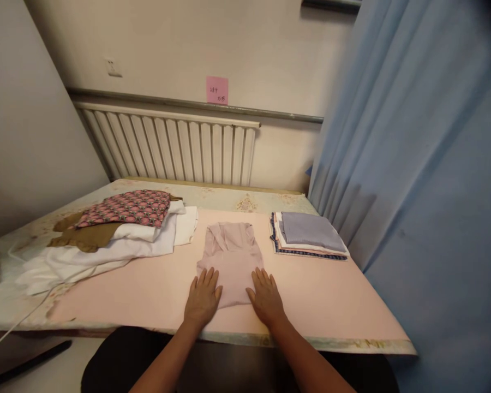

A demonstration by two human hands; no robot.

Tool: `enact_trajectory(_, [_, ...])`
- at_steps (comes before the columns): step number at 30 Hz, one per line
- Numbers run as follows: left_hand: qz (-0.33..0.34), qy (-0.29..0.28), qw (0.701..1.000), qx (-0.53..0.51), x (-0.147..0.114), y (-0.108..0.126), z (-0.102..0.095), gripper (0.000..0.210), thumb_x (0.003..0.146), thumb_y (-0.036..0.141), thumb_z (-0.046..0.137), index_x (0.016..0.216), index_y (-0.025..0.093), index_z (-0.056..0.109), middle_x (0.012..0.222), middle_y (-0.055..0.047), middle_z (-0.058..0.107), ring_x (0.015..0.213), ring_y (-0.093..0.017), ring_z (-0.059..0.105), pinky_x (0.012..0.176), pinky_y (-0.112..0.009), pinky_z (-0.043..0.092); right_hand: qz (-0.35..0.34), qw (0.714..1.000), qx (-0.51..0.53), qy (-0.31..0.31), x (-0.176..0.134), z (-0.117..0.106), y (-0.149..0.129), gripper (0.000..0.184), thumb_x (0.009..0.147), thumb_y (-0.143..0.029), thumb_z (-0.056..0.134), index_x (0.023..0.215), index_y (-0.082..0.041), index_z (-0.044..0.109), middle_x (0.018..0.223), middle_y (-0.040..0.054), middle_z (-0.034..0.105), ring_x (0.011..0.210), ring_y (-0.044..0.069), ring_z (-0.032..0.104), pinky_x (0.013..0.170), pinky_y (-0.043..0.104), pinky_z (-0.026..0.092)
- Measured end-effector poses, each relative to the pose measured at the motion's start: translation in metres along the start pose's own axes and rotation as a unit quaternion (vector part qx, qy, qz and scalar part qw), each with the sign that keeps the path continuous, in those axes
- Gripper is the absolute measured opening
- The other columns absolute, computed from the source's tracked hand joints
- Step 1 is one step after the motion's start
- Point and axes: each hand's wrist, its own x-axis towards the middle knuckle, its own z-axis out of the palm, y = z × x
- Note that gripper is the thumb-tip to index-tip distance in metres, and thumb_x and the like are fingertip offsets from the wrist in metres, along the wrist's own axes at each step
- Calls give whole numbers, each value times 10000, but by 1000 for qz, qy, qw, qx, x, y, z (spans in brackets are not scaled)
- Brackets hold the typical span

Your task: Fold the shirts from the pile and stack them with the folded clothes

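A pale pink garment [233, 267] lies folded into a narrow shape in the middle of the table, its far end showing loose creases. Flat on its near left edge rests my left hand [203, 297], fingers stretched out and holding nothing. My right hand [265, 295] presses flat on the near right edge, its fingers also extended. Each palm lies partly on the garment and partly on the pink sheet [147, 297] beneath it. The parts of the garment under my hands are hidden.
Loose clothes lie heaped at left: white cloth [147, 248], a brown piece [85, 237] and a red patterned one [126, 208]. Folded clothes [313, 229] are stacked at right. A blue curtain [433, 164] hangs along the right side; a radiator [175, 142] stands behind the table.
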Motion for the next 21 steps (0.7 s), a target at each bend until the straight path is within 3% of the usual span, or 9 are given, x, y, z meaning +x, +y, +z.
enact_trajectory(13, [-26,-24,999,-5,6,2,-4,498,933,360,333,1385,188,452,1484,-78,406,1391,-291,289,1100,-518,242,2,1000,5,-9,1,-1,0,504,959,-437,386,1379,-168,459,1476,96,387,1385,265,298,1133,472,197])
enact_trajectory(17, [-52,16,998,5,22,23,-16,463,925,319,338,1331,174,506,1434,-122,467,1383,-322,288,1091,-588,203,5,1000,4,-13,2,-4,-2,505,955,-439,390,1374,-167,467,1474,91,392,1385,272,297,1129,467,213])
enact_trajectory(21, [19,19,999,-19,36,55,-14,472,924,273,336,1361,165,476,1473,-117,416,1402,-291,268,1121,-523,202,6,1000,1,-16,2,-4,-2,508,955,-440,387,1382,-174,456,1473,86,395,1389,269,290,1126,464,220])
